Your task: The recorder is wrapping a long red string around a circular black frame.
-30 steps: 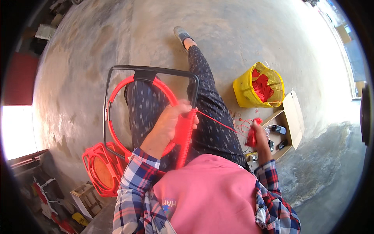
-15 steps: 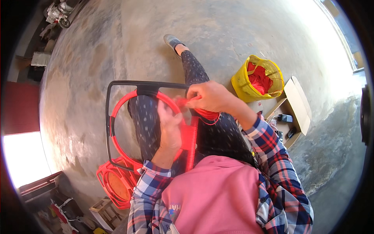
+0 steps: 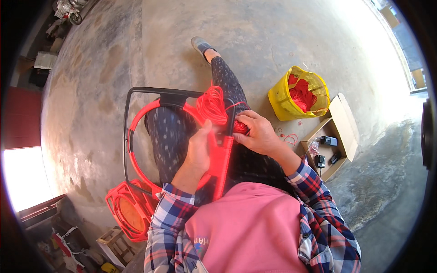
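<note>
Across my lap lies a frame (image 3: pixel 132 119) with a black outer bar, a red ring inside it and a straight red edge at its right. My left hand (image 3: pixel 196 152) is closed on the red part of the frame, its fingers partly hidden. A looped bundle of red cord (image 3: pixel 212 105) hangs over the frame's upper right, just beyond that hand. My right hand (image 3: pixel 259 134) pinches more bunched red cord (image 3: pixel 240 128) beside the frame's right side. A thin strand arches over the black bar between the two bunches.
A yellow bucket-shaped bag (image 3: pixel 278 101) with red cord inside stands on the floor at the right. Next to it an open cardboard box (image 3: pixel 328 161) holds small black devices. More red frames (image 3: pixel 132 214) lie at lower left, near a wooden stool (image 3: pixel 119 245).
My right hand has moved right and down, off the frame's top corner. The looped cord bundle now shows over that corner. The frame's upper edge has shifted slightly up.
</note>
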Available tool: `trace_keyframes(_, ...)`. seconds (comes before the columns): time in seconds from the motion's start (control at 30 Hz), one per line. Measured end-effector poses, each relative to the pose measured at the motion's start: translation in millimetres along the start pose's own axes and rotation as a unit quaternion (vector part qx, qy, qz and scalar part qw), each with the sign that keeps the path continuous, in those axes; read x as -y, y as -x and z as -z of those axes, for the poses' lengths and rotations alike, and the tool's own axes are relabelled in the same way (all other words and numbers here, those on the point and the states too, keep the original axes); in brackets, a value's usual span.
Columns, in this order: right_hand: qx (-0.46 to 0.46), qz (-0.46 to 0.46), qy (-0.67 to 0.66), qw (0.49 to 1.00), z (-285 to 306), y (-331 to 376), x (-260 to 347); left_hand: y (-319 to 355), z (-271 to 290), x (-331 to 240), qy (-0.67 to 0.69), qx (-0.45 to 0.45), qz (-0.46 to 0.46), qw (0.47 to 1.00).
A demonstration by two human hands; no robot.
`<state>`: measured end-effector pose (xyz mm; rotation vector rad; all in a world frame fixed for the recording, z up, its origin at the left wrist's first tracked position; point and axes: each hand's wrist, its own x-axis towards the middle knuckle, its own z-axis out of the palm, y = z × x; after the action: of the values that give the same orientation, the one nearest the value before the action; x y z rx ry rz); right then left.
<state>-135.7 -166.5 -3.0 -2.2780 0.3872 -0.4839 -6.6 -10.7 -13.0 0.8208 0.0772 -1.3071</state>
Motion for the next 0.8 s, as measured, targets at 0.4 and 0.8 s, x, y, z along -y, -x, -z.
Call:
trace_keyframes(0.4, 0.066, -0.053, -0.752, 0.653, 95.3, 55.4, 18.1, 7.9, -14.6, -9.7, -0.184, -0.036, 0.089, 0.978)
trace_keyframes(0.8, -0.158, 0.025, -0.675, 0.720, 165.3, 117.2, 43.0, 7.2, -9.1, -14.8, -0.162, -0.031, 0.036, 0.986)
